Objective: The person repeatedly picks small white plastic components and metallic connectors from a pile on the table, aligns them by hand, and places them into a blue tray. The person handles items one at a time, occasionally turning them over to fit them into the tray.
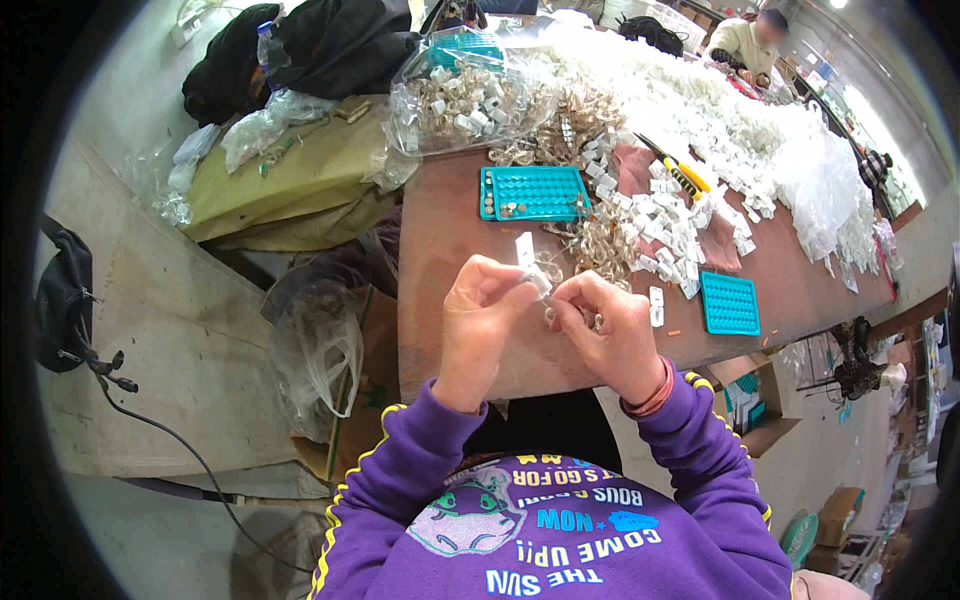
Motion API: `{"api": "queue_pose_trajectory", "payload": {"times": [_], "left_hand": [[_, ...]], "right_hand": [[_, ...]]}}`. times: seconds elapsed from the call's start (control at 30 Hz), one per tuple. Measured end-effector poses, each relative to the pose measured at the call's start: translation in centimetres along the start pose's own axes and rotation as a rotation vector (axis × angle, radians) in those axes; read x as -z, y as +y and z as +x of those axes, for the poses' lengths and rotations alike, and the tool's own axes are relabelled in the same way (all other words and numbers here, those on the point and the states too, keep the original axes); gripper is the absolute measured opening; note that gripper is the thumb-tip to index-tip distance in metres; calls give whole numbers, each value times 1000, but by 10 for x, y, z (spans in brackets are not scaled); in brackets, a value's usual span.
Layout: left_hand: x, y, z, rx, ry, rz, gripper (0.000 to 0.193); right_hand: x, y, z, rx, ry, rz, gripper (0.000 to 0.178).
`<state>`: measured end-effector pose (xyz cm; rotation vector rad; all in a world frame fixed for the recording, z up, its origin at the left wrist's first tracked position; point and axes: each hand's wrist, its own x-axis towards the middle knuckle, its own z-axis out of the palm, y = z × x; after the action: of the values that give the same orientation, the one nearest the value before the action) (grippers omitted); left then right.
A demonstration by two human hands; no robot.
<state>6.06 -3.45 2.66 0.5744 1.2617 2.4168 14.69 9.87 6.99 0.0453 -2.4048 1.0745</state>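
My left hand is closed, thumb against fingers, on a small white card that stands up above the fingertips. A clear or whitish bit hangs by the card's lower end, too small to name. My right hand pinches close beside it, the fingertips of both hands almost meeting over the near part of the table. What the right fingers hold is hidden; small shiny bits show by them. Beyond the hands lies a heap of thin gold-brown pieces, with white tags piled to its right.
A teal compartment tray with small round pieces sits ahead on the brown table; another teal tray lies at right. Yellow-handled pliers rest on the tags. A clear bag of pieces and a large white heap stand behind. Another person sits far right.
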Motion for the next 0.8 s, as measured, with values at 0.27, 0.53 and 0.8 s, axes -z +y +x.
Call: {"api": "queue_pose_trajectory", "payload": {"times": [0.27,0.53,0.8], "left_hand": [[-8,-8,-7,236,6,-467,11],[14,-13,47,76,221,-566,13],[41,-34,71,125,317,-375,16]], "right_hand": [[-26,2,-4,-184,110,299,7],[8,40,63,-198,3,168,24],[-27,107,122,206,-159,-463,10]]}}
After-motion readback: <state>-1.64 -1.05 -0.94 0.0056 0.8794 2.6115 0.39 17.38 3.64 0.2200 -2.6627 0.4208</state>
